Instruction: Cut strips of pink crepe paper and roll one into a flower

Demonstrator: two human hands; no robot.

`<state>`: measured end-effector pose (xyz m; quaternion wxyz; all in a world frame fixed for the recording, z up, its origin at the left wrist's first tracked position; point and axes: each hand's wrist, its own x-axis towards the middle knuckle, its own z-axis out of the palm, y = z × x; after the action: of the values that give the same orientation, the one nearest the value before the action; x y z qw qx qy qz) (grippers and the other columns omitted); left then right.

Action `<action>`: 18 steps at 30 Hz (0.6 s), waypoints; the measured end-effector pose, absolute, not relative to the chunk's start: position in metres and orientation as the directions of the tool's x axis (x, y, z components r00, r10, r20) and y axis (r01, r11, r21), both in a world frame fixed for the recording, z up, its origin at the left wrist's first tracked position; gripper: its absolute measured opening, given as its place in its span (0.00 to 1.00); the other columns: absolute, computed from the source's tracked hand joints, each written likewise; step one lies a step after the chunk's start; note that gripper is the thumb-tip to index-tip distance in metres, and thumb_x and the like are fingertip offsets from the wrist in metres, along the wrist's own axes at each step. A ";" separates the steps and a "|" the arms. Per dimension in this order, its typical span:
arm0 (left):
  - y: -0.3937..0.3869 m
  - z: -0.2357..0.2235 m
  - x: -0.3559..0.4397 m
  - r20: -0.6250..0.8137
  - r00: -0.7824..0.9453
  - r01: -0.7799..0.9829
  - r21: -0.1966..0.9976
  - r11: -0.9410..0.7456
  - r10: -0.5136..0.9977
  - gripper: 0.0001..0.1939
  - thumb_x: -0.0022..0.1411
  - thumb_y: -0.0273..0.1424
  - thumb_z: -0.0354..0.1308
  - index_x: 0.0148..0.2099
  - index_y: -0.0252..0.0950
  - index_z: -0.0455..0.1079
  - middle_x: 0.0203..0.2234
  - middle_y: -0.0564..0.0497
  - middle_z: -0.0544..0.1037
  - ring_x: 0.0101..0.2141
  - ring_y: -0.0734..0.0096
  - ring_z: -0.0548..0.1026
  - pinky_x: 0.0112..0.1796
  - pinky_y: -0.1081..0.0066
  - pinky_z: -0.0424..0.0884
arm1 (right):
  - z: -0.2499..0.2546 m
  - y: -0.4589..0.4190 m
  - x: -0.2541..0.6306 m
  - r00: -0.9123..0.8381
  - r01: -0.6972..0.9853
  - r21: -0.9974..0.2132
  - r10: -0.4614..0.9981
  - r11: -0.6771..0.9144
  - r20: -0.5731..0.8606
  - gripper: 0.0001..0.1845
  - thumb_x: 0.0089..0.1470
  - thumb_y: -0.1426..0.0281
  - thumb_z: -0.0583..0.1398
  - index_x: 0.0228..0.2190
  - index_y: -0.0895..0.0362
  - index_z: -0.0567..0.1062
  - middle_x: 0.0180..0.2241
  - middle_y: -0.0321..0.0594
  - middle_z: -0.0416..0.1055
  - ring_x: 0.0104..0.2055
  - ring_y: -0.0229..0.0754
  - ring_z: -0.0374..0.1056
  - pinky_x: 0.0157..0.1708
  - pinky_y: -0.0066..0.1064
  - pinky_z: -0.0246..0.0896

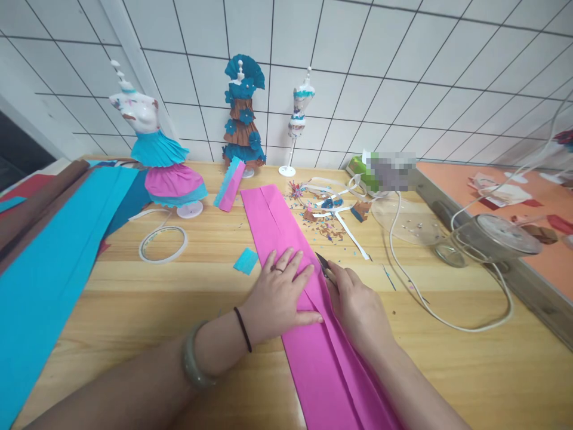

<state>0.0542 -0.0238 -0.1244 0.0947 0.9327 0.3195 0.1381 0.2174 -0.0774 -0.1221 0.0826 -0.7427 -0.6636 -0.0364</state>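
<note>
A long folded strip of pink crepe paper (308, 358) runs from the near edge up the middle of the table. My left hand (282, 292) lies flat on it with fingers spread. At the strip's right edge, my right hand (358, 304) is closed around dark-bladed scissors (321, 261), the tip pointing up and left against the paper. Their handles are mostly hidden in my fingers. A small blue paper piece (246, 261) rests left of the strip. Beyond its far end lies a pink and blue folded piece (230, 185).
Mini dress forms stand at the back: one in a blue and pink skirt (165, 161), one fully dressed (244, 119), one bare (299, 113). Blue paper (67, 263) and a tape roll (163, 244) lie left. Scraps (331, 227), a white cable (430, 307) and a clear jar (505, 236) lie right.
</note>
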 end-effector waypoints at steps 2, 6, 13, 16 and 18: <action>-0.024 -0.125 0.054 0.198 0.758 0.568 0.265 -0.779 0.621 0.40 0.52 0.56 0.49 0.59 0.36 0.56 0.59 0.39 0.55 0.60 0.48 0.48 0.57 0.47 0.42 | -0.124 -0.078 0.218 0.106 0.994 -0.054 0.979 -0.098 0.175 0.17 0.60 0.67 0.48 0.49 0.59 0.64 0.37 0.45 0.72 0.28 0.42 0.72 0.22 0.29 0.59; -0.024 -0.124 0.053 0.183 0.761 0.569 0.270 -0.776 0.622 0.40 0.52 0.57 0.47 0.60 0.36 0.54 0.60 0.40 0.55 0.60 0.48 0.48 0.57 0.47 0.42 | -0.127 -0.079 0.221 0.085 0.996 -0.037 0.980 -0.080 0.182 0.18 0.60 0.67 0.46 0.50 0.58 0.63 0.36 0.45 0.72 0.28 0.43 0.72 0.22 0.30 0.59; -0.026 -0.122 0.054 0.160 0.763 0.575 0.278 -0.770 0.627 0.41 0.52 0.57 0.47 0.61 0.37 0.53 0.60 0.40 0.54 0.60 0.48 0.47 0.57 0.47 0.41 | -0.127 -0.079 0.222 0.094 0.994 -0.070 0.985 -0.085 0.141 0.18 0.61 0.68 0.45 0.50 0.58 0.63 0.38 0.45 0.72 0.32 0.45 0.72 0.25 0.31 0.61; -0.026 -0.123 0.053 0.154 0.765 0.573 0.280 -0.770 0.625 0.41 0.52 0.57 0.47 0.61 0.37 0.52 0.60 0.40 0.54 0.60 0.48 0.47 0.57 0.47 0.41 | -0.125 -0.079 0.222 0.112 0.990 -0.097 0.985 -0.100 0.133 0.17 0.61 0.68 0.46 0.49 0.58 0.63 0.39 0.46 0.72 0.33 0.46 0.72 0.26 0.32 0.62; -0.026 -0.123 0.053 0.156 0.767 0.570 0.279 -0.773 0.622 0.41 0.52 0.57 0.47 0.61 0.37 0.52 0.60 0.41 0.55 0.60 0.49 0.47 0.57 0.47 0.40 | -0.124 -0.079 0.221 0.122 0.988 -0.108 0.983 -0.107 0.137 0.17 0.60 0.67 0.46 0.49 0.59 0.64 0.40 0.46 0.72 0.34 0.46 0.72 0.26 0.32 0.62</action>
<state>0.0529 -0.0264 -0.1227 0.1083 0.9337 0.3193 0.1205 0.2210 -0.0793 -0.1241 0.0861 -0.7440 -0.6625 -0.0154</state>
